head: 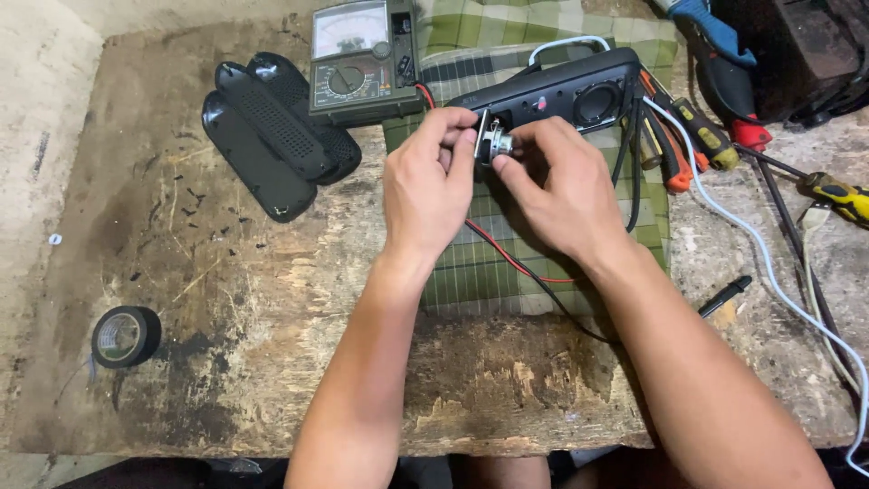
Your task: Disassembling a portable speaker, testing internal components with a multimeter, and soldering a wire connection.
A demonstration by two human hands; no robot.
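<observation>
Speaker housing (552, 95) already opened near the tabletop's far edge, grilles (276, 136) set aside. Small speaker driver (493, 143) pinched between left hand (425, 186) and right hand (552, 186), both grips closed on it. Probably unmounted; refitting left.

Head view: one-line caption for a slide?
Both hands hold a small speaker part over a checked cloth, beside a meter.
</observation>
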